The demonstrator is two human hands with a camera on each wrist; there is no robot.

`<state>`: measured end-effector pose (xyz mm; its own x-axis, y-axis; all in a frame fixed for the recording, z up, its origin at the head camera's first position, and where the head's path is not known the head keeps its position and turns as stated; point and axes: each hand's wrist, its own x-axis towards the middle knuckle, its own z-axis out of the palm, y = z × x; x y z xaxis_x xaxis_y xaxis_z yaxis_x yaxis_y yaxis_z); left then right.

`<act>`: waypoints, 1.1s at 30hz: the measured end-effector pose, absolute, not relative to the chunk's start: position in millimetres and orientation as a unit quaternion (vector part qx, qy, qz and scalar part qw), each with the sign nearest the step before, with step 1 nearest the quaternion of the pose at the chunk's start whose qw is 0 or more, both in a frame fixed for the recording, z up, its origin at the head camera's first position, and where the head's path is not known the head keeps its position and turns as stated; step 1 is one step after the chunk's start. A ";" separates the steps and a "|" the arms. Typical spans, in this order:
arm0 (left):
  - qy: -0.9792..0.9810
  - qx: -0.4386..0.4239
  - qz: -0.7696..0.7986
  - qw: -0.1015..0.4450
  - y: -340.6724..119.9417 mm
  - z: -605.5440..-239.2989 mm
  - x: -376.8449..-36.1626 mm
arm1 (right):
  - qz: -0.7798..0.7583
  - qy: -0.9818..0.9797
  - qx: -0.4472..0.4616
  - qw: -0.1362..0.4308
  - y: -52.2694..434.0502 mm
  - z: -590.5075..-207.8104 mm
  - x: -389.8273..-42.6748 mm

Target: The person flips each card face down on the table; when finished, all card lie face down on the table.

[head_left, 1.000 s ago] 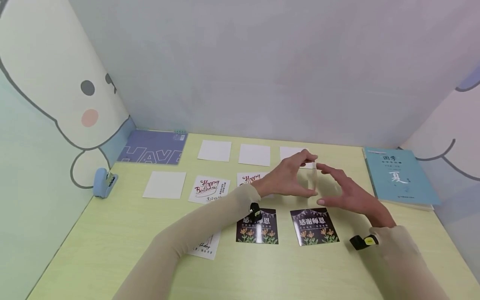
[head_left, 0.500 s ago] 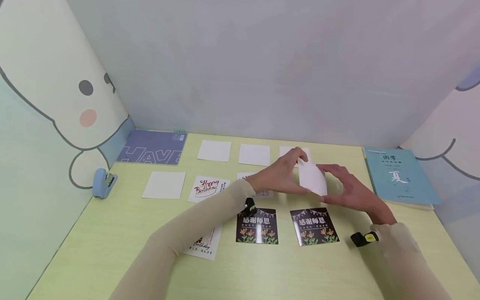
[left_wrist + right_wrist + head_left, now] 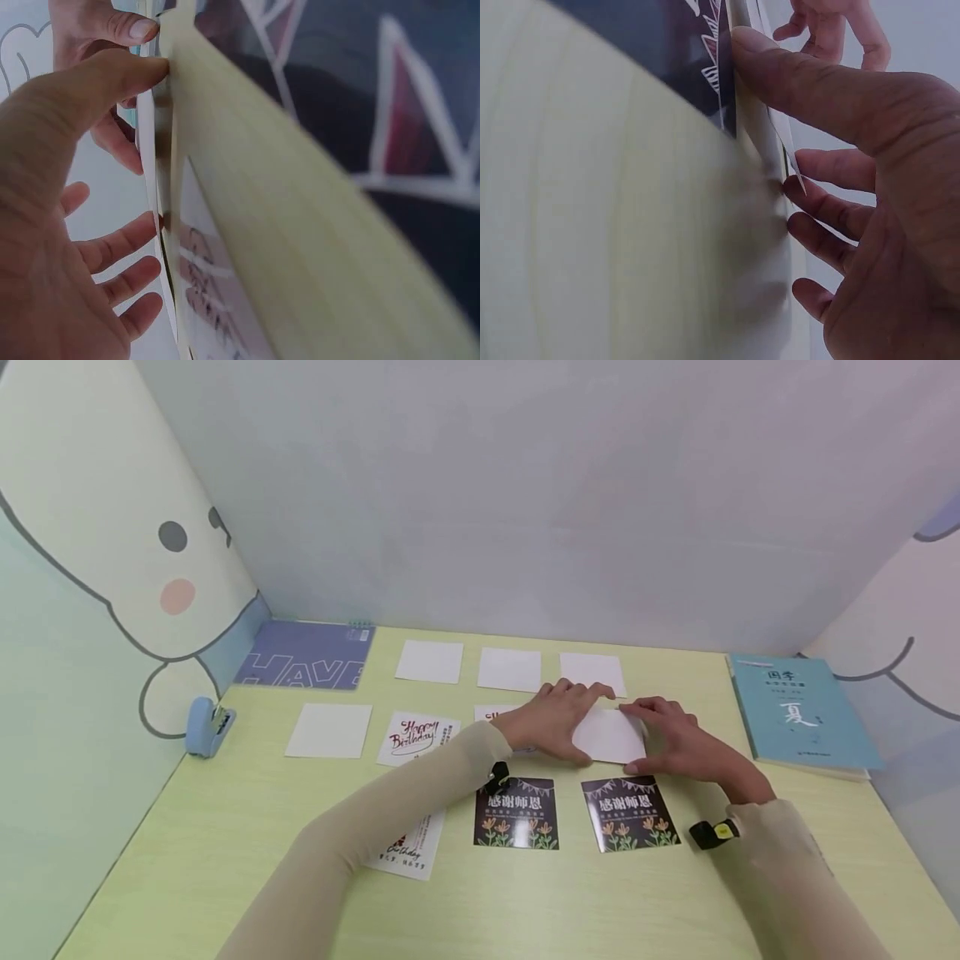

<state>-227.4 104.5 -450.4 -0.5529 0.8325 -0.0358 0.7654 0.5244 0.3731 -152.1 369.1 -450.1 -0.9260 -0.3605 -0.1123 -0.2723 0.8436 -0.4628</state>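
Note:
A square white card [image 3: 609, 737] lies low over the table, blank side up, between my two hands. My left hand [image 3: 551, 720] spans its left side, thumb near the lower left corner and index finger at the far edge. From the other side my right hand [image 3: 678, 743] grips its right edge, index finger at the far corner and thumb at the near one. Edge-on in the left wrist view, the card [image 3: 148, 142] runs past the left thumb. In the right wrist view the card's corner [image 3: 786, 139] shows beside the right index finger.
Two dark flower cards [image 3: 516, 814] lie nearest, with birthday cards [image 3: 417, 737] to the left, one partly under my left sleeve. Several blank cards [image 3: 509, 670] sit behind. A blue hole punch [image 3: 207, 727] and a purple notebook [image 3: 307, 656] are left; a teal book [image 3: 802, 714] is right.
The white card has tipped from upright to nearly flat and come down toward the table. Both hands have lowered with it, and the right hand has shifted slightly left.

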 end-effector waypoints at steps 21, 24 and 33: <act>0.884 0.404 0.198 0.131 21.2 -424.3 -243.3 | -0.238 0.941 -0.233 0.063 334.0 -437.6 -165.8; 0.888 0.399 0.186 0.133 7.9 -428.2 -238.8 | -0.239 0.937 -0.248 0.059 323.2 -438.4 -167.0; 0.900 0.380 0.160 0.143 -23.9 -429.8 -230.4 | -0.249 0.929 -0.267 0.065 290.6 -447.9 -176.7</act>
<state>-230.4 -23.9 -429.8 -0.6701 0.7298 -0.1352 0.6385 0.6597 0.3964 -176.7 290.6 -447.9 -0.8487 -0.5287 0.0127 -0.4639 0.7327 -0.4980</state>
